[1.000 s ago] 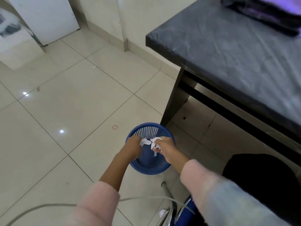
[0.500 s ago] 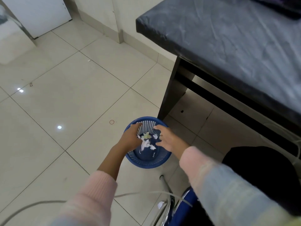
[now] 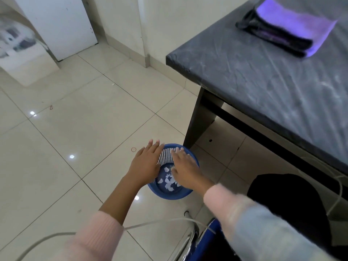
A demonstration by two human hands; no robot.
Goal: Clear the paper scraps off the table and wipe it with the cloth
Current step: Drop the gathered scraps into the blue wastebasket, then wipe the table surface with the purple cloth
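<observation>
Table (image 3: 263, 76): dark grey top with a creased covering, filling the upper right of the head view. Its black leg (image 3: 197, 125) comes down at the near corner onto pale floor tiles.

Chair (image 3: 190, 240): only a chrome frame piece and a blue edge show, at the bottom of the view between the two pink sleeves. A white cable (image 3: 56, 236) runs across in front of it.

Cloth (image 3: 286, 25): folded, dark with a purple-lit face, lying flat on the far part of the table top, well apart from both hands.

Basket (image 3: 169, 194): blue plastic with slotted walls, standing upright on the floor just beside the foot of the table leg.

Left hand (image 3: 146, 162): palm down over the basket's left rim, fingers straight and lying close together, holding nothing. Cannot tell whether it touches the rim.

Right hand (image 3: 185, 164): palm down over the basket's right side, fingers extended and slightly apart, nothing pinched. The fingertips are motion-blurred.

Paper scraps (image 3: 168, 182): small white torn pieces, loosely heaped on the basket bottom, seen in the gap between the two hands.

Red rubber band (image 3: 133, 149): a small ring on the tile just left of the left hand.
</observation>
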